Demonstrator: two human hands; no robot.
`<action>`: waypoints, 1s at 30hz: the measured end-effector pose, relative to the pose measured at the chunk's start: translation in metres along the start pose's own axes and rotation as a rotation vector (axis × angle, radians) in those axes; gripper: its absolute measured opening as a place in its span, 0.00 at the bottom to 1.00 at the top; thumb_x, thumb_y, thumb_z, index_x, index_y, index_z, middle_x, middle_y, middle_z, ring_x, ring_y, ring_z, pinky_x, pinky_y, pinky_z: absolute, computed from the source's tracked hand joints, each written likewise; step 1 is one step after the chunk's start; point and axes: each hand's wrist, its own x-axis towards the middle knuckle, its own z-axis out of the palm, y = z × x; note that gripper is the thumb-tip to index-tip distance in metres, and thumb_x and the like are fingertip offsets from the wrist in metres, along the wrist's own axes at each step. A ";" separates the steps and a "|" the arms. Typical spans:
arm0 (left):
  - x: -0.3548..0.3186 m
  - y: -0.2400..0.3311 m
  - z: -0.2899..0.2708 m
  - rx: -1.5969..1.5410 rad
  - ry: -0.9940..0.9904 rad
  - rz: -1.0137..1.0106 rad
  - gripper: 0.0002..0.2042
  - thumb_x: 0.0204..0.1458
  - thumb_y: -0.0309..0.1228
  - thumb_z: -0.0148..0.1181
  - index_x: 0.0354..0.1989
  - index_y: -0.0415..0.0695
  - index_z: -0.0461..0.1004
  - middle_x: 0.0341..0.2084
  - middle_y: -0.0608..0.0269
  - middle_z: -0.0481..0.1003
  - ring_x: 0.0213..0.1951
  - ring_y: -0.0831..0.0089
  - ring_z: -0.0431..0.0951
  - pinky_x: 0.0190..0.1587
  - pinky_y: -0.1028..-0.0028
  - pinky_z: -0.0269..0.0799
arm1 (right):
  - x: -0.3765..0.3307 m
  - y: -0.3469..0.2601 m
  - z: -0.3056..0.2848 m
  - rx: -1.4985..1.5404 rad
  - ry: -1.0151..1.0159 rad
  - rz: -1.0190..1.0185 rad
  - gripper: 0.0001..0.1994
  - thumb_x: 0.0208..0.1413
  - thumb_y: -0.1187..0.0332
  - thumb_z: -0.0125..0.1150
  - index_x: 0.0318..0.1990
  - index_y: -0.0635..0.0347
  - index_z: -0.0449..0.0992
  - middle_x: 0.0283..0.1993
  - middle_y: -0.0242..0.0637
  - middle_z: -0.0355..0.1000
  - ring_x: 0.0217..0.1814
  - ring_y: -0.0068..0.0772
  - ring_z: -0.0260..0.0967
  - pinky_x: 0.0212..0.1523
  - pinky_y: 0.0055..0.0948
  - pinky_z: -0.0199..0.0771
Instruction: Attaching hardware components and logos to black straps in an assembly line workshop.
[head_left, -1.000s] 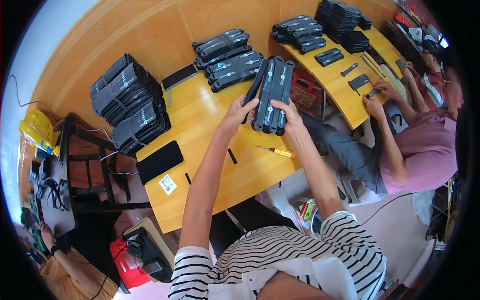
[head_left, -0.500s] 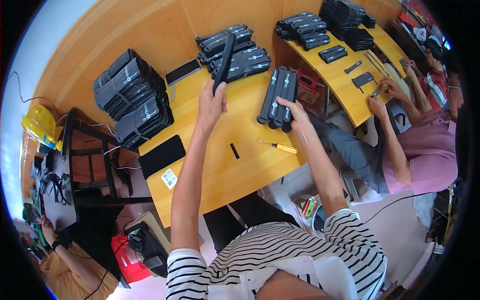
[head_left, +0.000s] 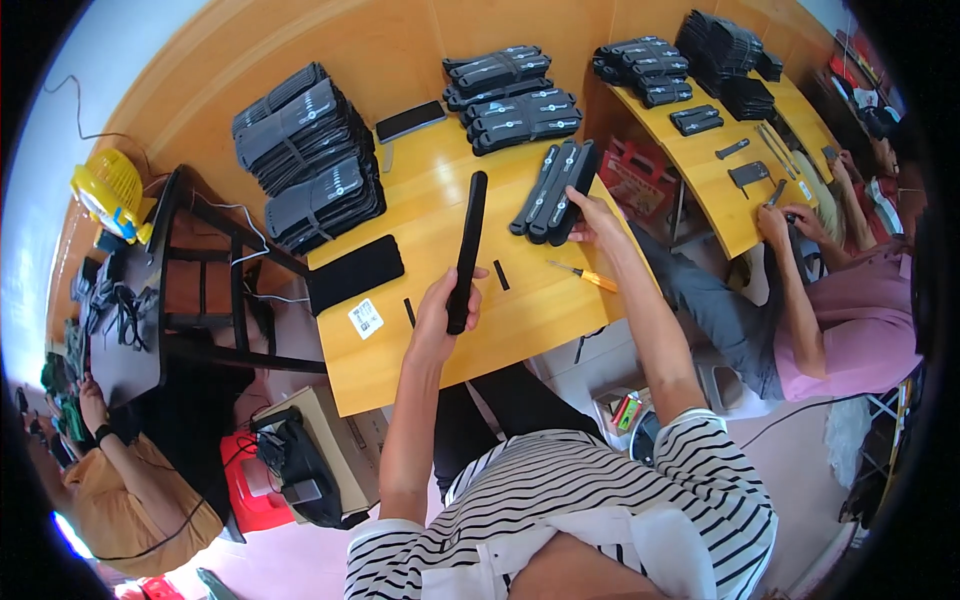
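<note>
My left hand [head_left: 440, 311] is closed around the lower end of a long, narrow black bar [head_left: 472, 225] with rounded ends, held up above the yellow table [head_left: 450, 360]. A row of similar black bars [head_left: 550, 190] with white markings lies at the table's right side. My right hand [head_left: 598, 217] grips the right edge of that row, thumb on top and fingers partly hidden. A short black strip [head_left: 502, 275] lies just right of my left hand, and another short strip [head_left: 409, 312] to its left. Below my right hand lies a screwdriver [head_left: 585, 276] with a yellow-orange handle.
Tall stacks of black flat pieces [head_left: 310, 160] stand at the back left. Bundled black bars [head_left: 520, 115] sit at the back, beside a dark phone-like slab [head_left: 411, 121]. A black cloth pad [head_left: 357, 273] and white label [head_left: 366, 319] lie left. A co-worker [head_left: 850, 300] sits at right.
My left hand has come down toward me with the black bar, which now stands more upright. The view has shifted, and a second short strip shows. My right hand stays at the row.
</note>
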 end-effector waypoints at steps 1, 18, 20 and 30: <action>-0.009 -0.001 -0.002 -0.011 0.012 0.003 0.21 0.60 0.44 0.35 0.42 0.37 0.67 0.15 0.66 0.63 0.15 0.79 0.63 0.18 0.80 0.57 | 0.001 0.004 0.001 -0.006 -0.002 -0.004 0.23 0.50 0.56 0.59 0.46 0.64 0.66 0.34 0.37 0.71 0.26 0.27 0.71 0.21 0.23 0.74; -0.133 -0.028 -0.048 0.926 0.040 0.247 0.17 0.50 0.36 0.56 0.42 0.35 0.71 0.32 0.54 0.74 0.34 0.59 0.72 0.42 0.70 0.67 | -0.207 0.004 0.081 -1.032 -0.617 -1.157 0.23 0.47 0.59 0.60 0.49 0.61 0.68 0.41 0.46 0.70 0.46 0.49 0.66 0.48 0.40 0.65; -0.134 -0.013 -0.036 0.969 0.028 0.212 0.16 0.50 0.36 0.56 0.41 0.36 0.72 0.31 0.55 0.74 0.36 0.59 0.72 0.44 0.70 0.66 | -0.214 0.010 0.076 -1.183 -0.736 -0.968 0.23 0.48 0.58 0.59 0.50 0.59 0.67 0.43 0.47 0.69 0.47 0.49 0.66 0.47 0.40 0.65; -0.120 -0.006 -0.017 0.789 0.565 0.430 0.29 0.43 0.27 0.62 0.56 0.38 0.59 0.46 0.54 0.66 0.48 0.63 0.67 0.52 0.70 0.62 | -0.236 0.042 0.072 -0.802 -0.519 -0.561 0.15 0.55 0.65 0.51 0.49 0.60 0.66 0.28 0.44 0.70 0.31 0.42 0.69 0.34 0.35 0.67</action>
